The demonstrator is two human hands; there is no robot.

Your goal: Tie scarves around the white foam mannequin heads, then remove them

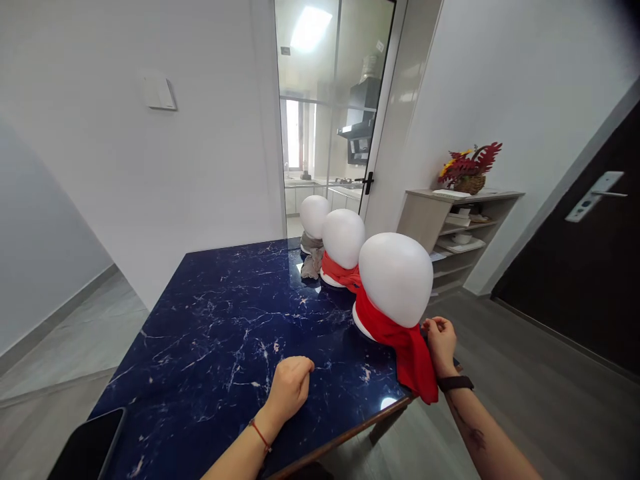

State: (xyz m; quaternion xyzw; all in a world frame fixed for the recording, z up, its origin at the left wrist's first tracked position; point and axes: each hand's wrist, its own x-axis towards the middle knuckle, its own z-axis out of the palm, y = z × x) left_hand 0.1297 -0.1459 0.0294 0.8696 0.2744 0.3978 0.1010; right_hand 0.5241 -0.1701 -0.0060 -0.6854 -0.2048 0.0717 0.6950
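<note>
My left hand [291, 385] rests as a loose fist above the front of the dark blue marbled table [215, 333], with nothing showing in it. At the table's right edge, my right hand [442, 343] has its fingers curled together beside the nearest white head form [397, 277]. Its fingertips are close to a red scarf [417, 357]; whether they grip anything is unclear. That scarf wraps the form's neck, and one end hangs at the table corner. Behind it stand a second white form [344, 238] with an orange-red scarf [340, 272] and a third form [315, 215] with a grey-brown scarf [312, 262].
A black phone [90, 447] lies at the table's near left. Behind the table is a glass door [320, 133] with a black handle. To the right stand a shelf unit [465, 233] with a flower basket [470, 183] on top and a dark door [585, 287].
</note>
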